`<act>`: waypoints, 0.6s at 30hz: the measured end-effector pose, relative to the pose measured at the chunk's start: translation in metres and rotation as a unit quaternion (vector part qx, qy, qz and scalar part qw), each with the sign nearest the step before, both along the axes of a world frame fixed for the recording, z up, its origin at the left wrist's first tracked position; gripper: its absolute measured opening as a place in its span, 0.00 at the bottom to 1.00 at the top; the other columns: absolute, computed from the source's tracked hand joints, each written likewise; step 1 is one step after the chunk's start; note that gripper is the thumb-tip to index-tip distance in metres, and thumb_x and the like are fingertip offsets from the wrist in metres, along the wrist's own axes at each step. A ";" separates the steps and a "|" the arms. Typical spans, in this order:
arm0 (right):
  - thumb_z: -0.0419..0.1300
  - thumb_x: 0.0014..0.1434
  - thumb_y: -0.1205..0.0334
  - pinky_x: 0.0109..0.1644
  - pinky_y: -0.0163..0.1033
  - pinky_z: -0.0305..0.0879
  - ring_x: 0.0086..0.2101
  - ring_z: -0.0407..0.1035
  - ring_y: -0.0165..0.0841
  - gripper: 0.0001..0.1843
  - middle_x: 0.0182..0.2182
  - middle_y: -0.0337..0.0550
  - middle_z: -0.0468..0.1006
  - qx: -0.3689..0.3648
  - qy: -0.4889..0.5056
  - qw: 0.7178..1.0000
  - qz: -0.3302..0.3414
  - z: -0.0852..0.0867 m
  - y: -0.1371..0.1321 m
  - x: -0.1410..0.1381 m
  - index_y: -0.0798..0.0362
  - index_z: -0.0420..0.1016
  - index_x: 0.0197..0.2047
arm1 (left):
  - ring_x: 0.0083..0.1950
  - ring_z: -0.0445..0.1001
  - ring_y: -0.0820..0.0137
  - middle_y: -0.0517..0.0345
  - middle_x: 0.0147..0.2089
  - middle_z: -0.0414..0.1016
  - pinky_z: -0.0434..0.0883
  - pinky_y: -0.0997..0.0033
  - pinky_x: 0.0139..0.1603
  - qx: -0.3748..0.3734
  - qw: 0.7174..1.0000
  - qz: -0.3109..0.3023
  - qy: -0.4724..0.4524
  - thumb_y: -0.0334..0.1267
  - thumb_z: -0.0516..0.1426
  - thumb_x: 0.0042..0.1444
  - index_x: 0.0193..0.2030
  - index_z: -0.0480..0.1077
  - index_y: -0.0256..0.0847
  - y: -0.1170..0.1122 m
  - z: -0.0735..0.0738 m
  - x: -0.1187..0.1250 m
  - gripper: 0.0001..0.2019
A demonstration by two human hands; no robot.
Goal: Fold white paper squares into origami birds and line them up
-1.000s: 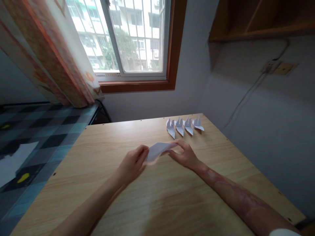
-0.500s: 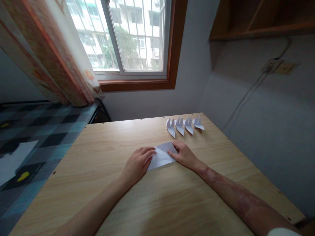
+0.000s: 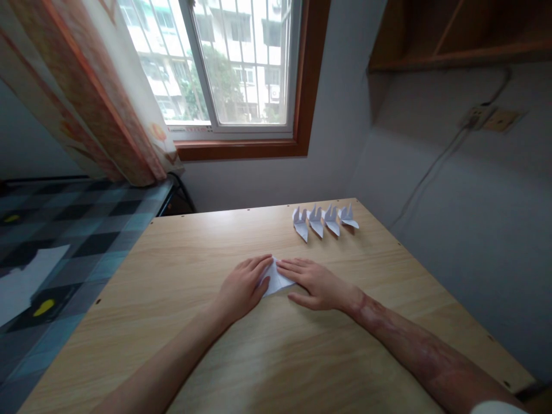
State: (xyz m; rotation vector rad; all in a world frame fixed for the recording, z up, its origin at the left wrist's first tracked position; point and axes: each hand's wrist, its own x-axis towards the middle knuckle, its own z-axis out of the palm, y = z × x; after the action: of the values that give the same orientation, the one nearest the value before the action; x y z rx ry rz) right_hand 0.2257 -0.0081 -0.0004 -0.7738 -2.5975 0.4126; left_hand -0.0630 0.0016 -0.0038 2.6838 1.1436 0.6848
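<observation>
A small folded sheet of white paper (image 3: 276,280) lies on the table between my two hands. My left hand (image 3: 244,287) rests on its left part, fingers stretched forward and the thumb apart on the paper. From the other side my right hand (image 3: 319,283) lies flat, its straight fingers over the sheet's upper right and its thumb spread toward me. Both palms face down, and they cover much of the paper. Beyond the right hand stands a row of several folded white paper cranes (image 3: 316,222).
The pale wooden table (image 3: 194,356) carries everything at hand. A bed with a checked cover (image 3: 125,201) stands to the left, with loose white paper (image 3: 26,287) on it. Behind are a window (image 3: 250,69) and a curtain (image 3: 99,92); a cable (image 3: 426,172) runs down the right wall.
My right hand has let go of the paper's right edge and moved left, now flat on top. The right part of the sheet is folded over, so less paper shows. My left hand stays put.
</observation>
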 end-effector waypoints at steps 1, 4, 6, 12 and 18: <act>0.65 0.73 0.50 0.82 0.59 0.56 0.77 0.59 0.49 0.45 0.80 0.56 0.61 -0.006 -0.004 1.000 -0.003 0.001 -0.002 0.000 0.50 0.53 0.85 | 0.70 0.77 0.53 0.45 0.73 0.76 0.76 0.45 0.72 0.002 1.000 -0.002 0.006 0.37 0.54 0.75 0.72 0.71 0.42 0.000 0.000 0.000 0.22; 0.65 0.72 0.41 0.84 0.58 0.51 0.79 0.53 0.49 0.52 0.82 0.57 0.55 -0.020 -0.024 0.999 -0.017 0.000 -0.007 -0.003 0.52 0.46 0.86 | 0.71 0.76 0.53 0.47 0.73 0.76 0.75 0.45 0.73 0.009 1.000 -0.009 0.016 0.35 0.53 0.74 0.73 0.72 0.44 0.001 0.000 0.000 0.23; 0.64 0.72 0.35 0.85 0.58 0.47 0.81 0.48 0.49 0.56 0.82 0.58 0.51 -0.029 -0.037 0.998 -0.030 -0.002 -0.008 -0.007 0.53 0.42 0.87 | 0.71 0.76 0.54 0.48 0.74 0.76 0.74 0.45 0.73 0.011 1.000 -0.011 0.016 0.35 0.54 0.74 0.73 0.72 0.45 0.001 0.000 0.000 0.23; 0.59 0.69 0.25 0.85 0.58 0.44 0.81 0.44 0.51 0.62 0.83 0.61 0.47 -0.045 -0.055 0.995 -0.068 -0.004 -0.001 -0.026 0.56 0.40 0.87 | 0.72 0.75 0.54 0.49 0.75 0.75 0.73 0.45 0.74 0.012 0.999 -0.006 0.030 0.35 0.53 0.74 0.75 0.70 0.44 0.000 0.002 0.000 0.25; 0.58 0.70 0.25 0.86 0.58 0.42 0.82 0.43 0.50 0.61 0.83 0.58 0.47 -0.050 -0.059 0.994 -0.075 -0.002 0.000 -0.026 0.54 0.37 0.87 | 0.73 0.74 0.54 0.49 0.76 0.74 0.72 0.45 0.74 0.012 0.998 0.006 0.055 0.37 0.54 0.74 0.75 0.71 0.43 -0.001 0.002 -0.001 0.24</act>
State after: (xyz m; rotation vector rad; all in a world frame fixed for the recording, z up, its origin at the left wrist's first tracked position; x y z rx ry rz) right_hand 0.1994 -0.0083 -0.0026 -1.0502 -2.6191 0.4679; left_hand -0.0645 0.0008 -0.0017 2.7672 1.1853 0.5635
